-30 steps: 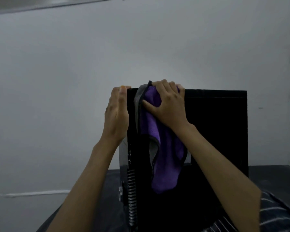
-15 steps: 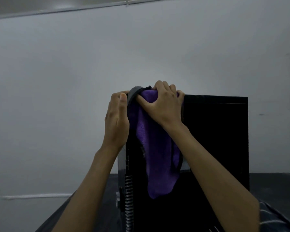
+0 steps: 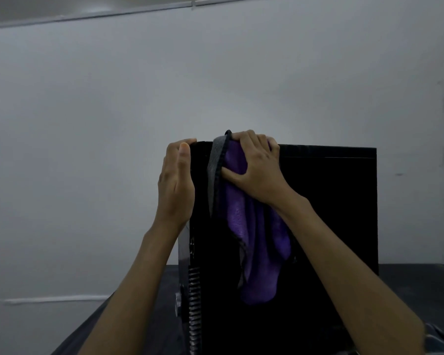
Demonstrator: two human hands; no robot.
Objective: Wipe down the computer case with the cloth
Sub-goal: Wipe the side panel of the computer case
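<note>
Against a bare grey wall (image 3: 215,85), on a dark table (image 3: 408,290), we have the black case (image 3: 331,213) standing upright, its top edge running away to our right. Our right hand (image 3: 256,170) grips the purple cloth (image 3: 256,252) bunched on that edge near the left corner, the rest hanging down the near side, while our left hand (image 3: 176,180) lies flat and straight-fingered against the left face, fingertips hooked over the corner. The unwiped length of the top lies rightward of the cloth, so we judge the right hand must travel along it
</note>
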